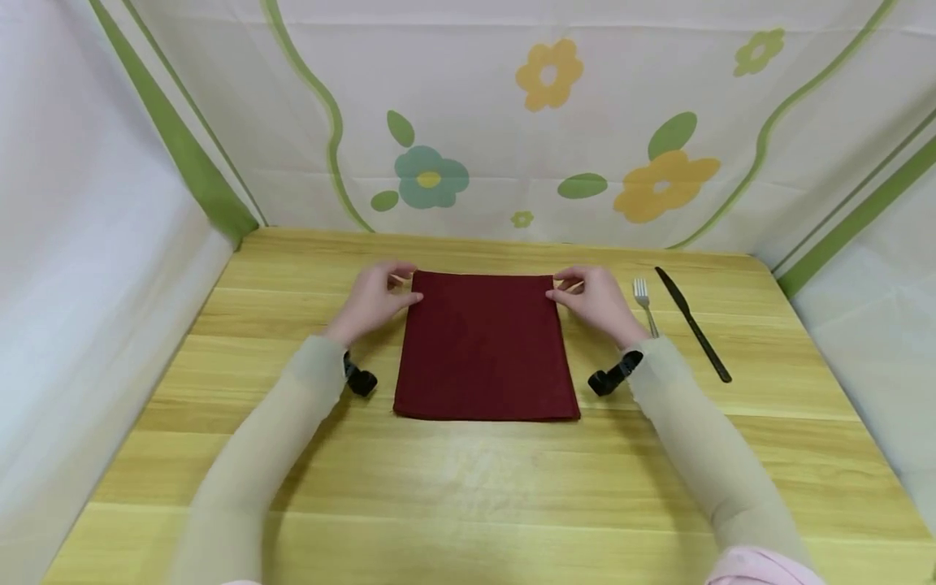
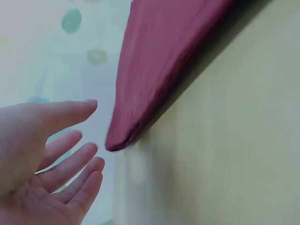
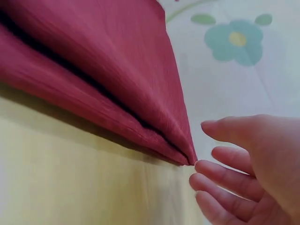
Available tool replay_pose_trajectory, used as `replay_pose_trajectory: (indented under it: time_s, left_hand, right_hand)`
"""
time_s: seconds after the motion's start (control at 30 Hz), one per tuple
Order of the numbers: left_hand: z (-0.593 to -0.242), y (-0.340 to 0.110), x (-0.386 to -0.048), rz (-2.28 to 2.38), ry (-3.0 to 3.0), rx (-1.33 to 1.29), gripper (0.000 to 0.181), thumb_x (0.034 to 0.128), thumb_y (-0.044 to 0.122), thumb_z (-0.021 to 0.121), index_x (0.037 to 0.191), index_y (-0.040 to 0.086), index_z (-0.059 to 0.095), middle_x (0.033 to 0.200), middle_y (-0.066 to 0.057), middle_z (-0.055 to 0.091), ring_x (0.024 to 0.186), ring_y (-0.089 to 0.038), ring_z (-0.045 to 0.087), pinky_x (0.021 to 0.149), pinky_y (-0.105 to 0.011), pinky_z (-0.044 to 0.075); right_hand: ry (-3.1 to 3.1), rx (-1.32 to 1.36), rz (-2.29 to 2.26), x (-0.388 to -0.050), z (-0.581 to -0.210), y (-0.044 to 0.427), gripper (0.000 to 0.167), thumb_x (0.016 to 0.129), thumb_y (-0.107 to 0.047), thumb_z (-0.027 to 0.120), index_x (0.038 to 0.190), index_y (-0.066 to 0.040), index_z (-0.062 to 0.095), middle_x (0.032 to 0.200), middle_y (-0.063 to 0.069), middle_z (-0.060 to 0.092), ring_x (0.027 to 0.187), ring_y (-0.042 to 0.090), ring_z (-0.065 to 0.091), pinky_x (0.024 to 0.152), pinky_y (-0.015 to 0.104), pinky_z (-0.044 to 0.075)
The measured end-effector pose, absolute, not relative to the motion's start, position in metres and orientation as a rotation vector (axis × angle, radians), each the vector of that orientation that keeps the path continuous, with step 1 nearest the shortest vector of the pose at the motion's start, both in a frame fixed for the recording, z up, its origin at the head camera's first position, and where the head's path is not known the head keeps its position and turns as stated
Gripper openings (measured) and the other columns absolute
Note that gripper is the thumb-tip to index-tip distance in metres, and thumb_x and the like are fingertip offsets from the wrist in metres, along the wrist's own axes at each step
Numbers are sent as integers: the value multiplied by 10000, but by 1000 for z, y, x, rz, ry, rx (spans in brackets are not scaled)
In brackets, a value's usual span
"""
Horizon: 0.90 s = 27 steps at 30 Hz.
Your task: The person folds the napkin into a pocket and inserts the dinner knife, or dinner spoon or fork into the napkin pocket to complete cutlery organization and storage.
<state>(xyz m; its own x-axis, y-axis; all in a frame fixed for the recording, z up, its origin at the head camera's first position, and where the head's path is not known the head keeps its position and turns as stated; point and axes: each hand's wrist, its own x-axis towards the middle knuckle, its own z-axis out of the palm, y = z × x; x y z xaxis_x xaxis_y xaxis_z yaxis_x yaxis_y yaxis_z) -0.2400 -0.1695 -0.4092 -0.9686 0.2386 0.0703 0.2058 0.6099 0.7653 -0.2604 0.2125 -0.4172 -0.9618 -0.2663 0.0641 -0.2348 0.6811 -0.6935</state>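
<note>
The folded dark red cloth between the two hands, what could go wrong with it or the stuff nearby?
The folded dark red cloth has layers gaping apart along its right edge, so the fingers of the right hand might catch just one and pull it crooked. Also, the fork looks very near the right sleeve, so a sideways swing could bump it.

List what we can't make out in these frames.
- Fork handle end: head view, hidden by the right sleeve.
- Red cloth underside: all views, hidden against the table.
- Rest of the cloth: both wrist views, cut off by the frame edge.
- Table's near edge: head view, cut off at the bottom.
- Rest of left hand and right hand: own wrist views, cut off at the side.
</note>
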Motion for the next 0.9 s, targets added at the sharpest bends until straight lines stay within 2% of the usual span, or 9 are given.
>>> replay_pose_trajectory:
  time_s: [0.2, 0.37, 0.47, 0.67, 0.9]
  left_hand:
    - [-407, -174, -193, 1237, 2718, 497, 466, 925, 190, 791, 1353, 74, 645, 1286, -99, 652, 1141, -276, 583, 990, -448, 477]
    - [-407, -176, -154, 1188, 2676, 633, 409, 874, 191, 843, 1252, 102, 718, 1206, -21, 697, 1085, -238, 610, 949, -428, 501]
    - [-411, -177, -137, 1126, 2654, 693, 386, 844, 219, 870, 1199, 129, 745, 1156, 26, 708, 1055, -202, 617, 919, -408, 515]
    - [-416, -180, -115, 1059, 2601, 741, 331, 815, 218, 893, 1115, 160, 764, 1085, 77, 699, 987, -147, 617, 875, -360, 527]
    - [-419, -181, -109, 1015, 2598, 783, 201, 842, 117, 860, 1016, 164, 770, 994, 90, 685, 907, -116, 623, 806, -327, 535]
  right_hand:
    - [2810, -469, -1102, -227, -413, 220, 364, 947, -315, 760, 1198, -53, 724, 980, 59, 719, 854, 211, 677, 721, 395, 560]
    - [2774, -479, -1089, -200, -414, 228, 345, 927, -337, 781, 1141, -68, 744, 936, 26, 713, 836, 189, 664, 734, 382, 553]
    - [2751, -485, -1098, -185, -415, 233, 284, 917, -336, 793, 1061, -93, 761, 894, 0, 710, 797, 178, 658, 698, 351, 549]
    - [2695, -506, -1102, -159, -420, 236, 174, 905, -318, 807, 851, -158, 762, 778, -22, 701, 687, 168, 626, 599, 284, 514]
    - [2610, -462, -1112, -142, -424, 229, 240, 888, -369, 814, 803, -158, 738, 697, -15, 657, 589, 150, 530, 516, 257, 421]
